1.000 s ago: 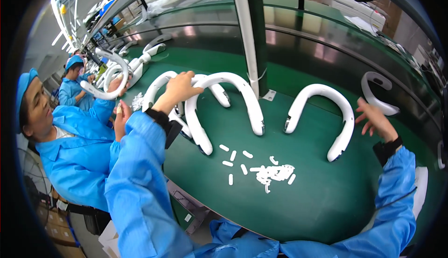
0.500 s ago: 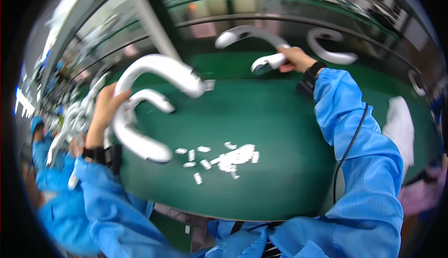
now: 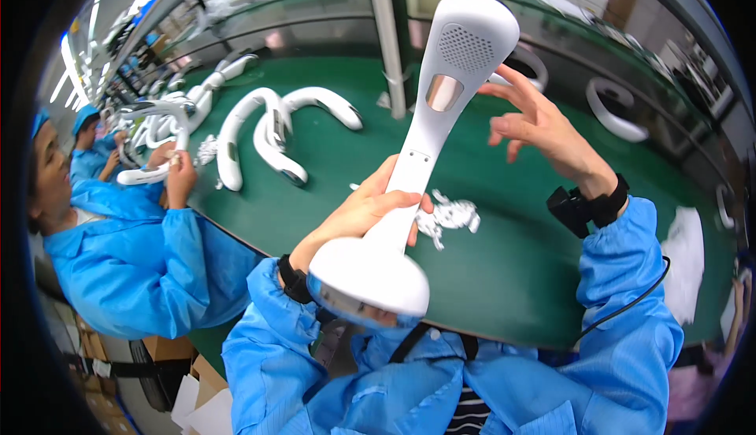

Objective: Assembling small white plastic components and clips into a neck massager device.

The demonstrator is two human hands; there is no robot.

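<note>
My left hand (image 3: 358, 218) is closed round the narrow middle of a white neck fan (image 3: 413, 167), held up over the bench close to me. This curved fan has a grille of small holes and a shiny metal plate near its upper end, and its rounded lower end is nearest my chest. Beside the upper end, my right hand (image 3: 543, 124) is open with fingers spread, holding nothing. Behind the fan, a pile of small white pieces (image 3: 457, 216) lies on the green bench (image 3: 504, 277), partly hidden by my left hand.
Two curved neck fans (image 3: 250, 124) lie at the left; another (image 3: 614, 116) rests at the far right. A co-worker in blue (image 3: 142, 254) handles a white fan at the left. White cloth (image 3: 683, 258) lies at the right edge. A metal post (image 3: 386, 41) stands at the back.
My left hand has moved right and toward me with a neck fan, now standing lengthwise before me. My right hand has let go of the white fan it held. The view has swung left.
</note>
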